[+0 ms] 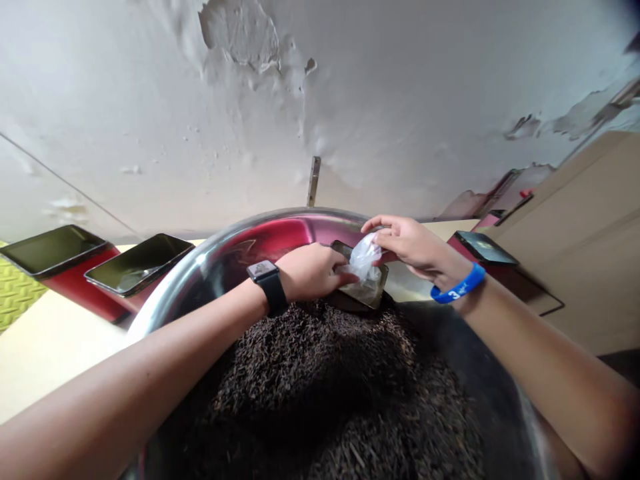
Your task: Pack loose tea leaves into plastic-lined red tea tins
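Observation:
A wide steel basin in front of me is heaped with dark loose tea leaves. My left hand, with a black smartwatch on the wrist, is closed around a small rectangular scoop or tin at the far edge of the heap. My right hand, wearing a blue wristband, pinches the top of a small clear plastic bag held right over that scoop. The two hands nearly touch at the bag.
Two red boxes with dark glossy lids sit on the pale table at the left. Another red box stands right of the basin, beside brown cardboard. A peeling white wall rises close behind.

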`<state>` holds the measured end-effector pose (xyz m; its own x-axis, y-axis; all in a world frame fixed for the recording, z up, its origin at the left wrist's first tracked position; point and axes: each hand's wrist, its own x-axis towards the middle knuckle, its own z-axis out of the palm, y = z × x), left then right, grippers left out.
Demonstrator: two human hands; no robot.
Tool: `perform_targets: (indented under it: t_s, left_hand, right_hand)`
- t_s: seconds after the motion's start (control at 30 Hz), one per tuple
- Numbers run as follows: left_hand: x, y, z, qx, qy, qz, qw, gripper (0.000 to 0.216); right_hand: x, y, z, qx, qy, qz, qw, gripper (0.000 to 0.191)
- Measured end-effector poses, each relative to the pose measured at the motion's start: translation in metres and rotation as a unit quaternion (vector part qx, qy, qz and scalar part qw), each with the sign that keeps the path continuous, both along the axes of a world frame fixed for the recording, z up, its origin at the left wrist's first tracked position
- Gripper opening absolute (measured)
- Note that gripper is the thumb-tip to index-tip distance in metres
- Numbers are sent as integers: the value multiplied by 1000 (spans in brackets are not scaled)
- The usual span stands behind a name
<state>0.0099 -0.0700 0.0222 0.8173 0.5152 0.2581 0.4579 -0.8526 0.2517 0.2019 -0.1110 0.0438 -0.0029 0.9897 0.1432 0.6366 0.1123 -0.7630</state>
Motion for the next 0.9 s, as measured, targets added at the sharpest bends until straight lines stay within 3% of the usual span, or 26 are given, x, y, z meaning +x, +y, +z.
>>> perform_targets:
  t_s: [0.1, 0.17, 0.23, 0.3, 0.37, 0.47, 0.53, 0.63, 0.73, 0.9]
  left_hand:
    - [-2, 2, 2, -52, -31, -42, 997, 33]
    - [-2, 2, 3, -104, -31, -99, 989, 28]
    - [0, -1, 1, -119, -17, -148, 982, 24]
    - [4, -3, -3, -76, -32, -146, 986, 20]
    - [8, -3, -7, -9, -102, -81, 991, 19]
    - [9, 5, -9, 58, -228, 25, 972, 19]
    - [8, 12, -10, 76, -271, 44, 959, 19]
    - [6, 21, -13, 34, -260, 24, 965, 23]
    - [7, 23, -18, -8, -207, 7, 978, 25]
    - [13, 18, -22, 45, -189, 30, 980, 21]
  right_hand:
    - [11, 1, 1, 37, -192, -16, 981, 24]
    - [15, 0, 2, 86, -323, -62, 941, 23]
    - [16, 0, 3, 133, -377, -101, 911, 23]
    - [17, 1, 3, 154, -350, -95, 919, 23]
    - [18, 4, 3, 149, -263, -70, 951, 21]
    - [23, 9, 0, 145, -88, -78, 982, 16]
    - [25, 11, -1, 132, -26, -67, 989, 18]
    - [25, 9, 1, 107, -91, -26, 990, 24]
    - [19, 3, 8, 163, -179, -33, 970, 24]
    - [10, -6, 14, 139, -191, 24, 971, 26]
